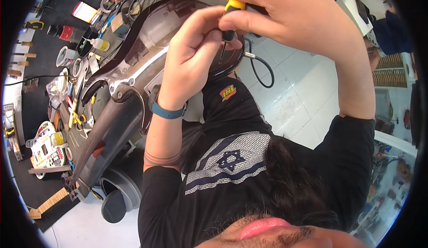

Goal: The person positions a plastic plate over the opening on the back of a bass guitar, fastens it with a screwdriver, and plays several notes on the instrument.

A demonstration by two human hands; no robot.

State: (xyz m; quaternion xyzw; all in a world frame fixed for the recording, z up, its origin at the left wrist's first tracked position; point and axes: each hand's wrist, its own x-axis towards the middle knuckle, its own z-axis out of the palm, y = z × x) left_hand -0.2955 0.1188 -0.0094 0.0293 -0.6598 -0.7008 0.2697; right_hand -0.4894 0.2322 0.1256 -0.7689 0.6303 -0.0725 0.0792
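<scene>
A dark, glossy electric guitar [156, 29] lies back side up, its neck [99, 136] running toward the lower left. Over the body's right end, a screwdriver [234, 6] with a yellow and black handle points down, its thin shaft reaching toward the guitar's back. My right hand [281, 14] pinches the handle from the right, thumb and fingers closed. From the other side my left hand [191, 54] curls its fingers around the lower handle, near the shaft. Whether the tip sits in a screw cannot be made out. A black cable's metal plug [250, 55] is at the guitar's edge.
Beyond the guitar, the bench holds a lit phone [85, 12], a small yellow-labelled bottle [100, 44], tape rolls, cables and scattered tools. Yellow scissors [80, 121] lie beside the neck. A grey bin [122, 190] stands below. The black cable [271, 76] loops over the tiled floor.
</scene>
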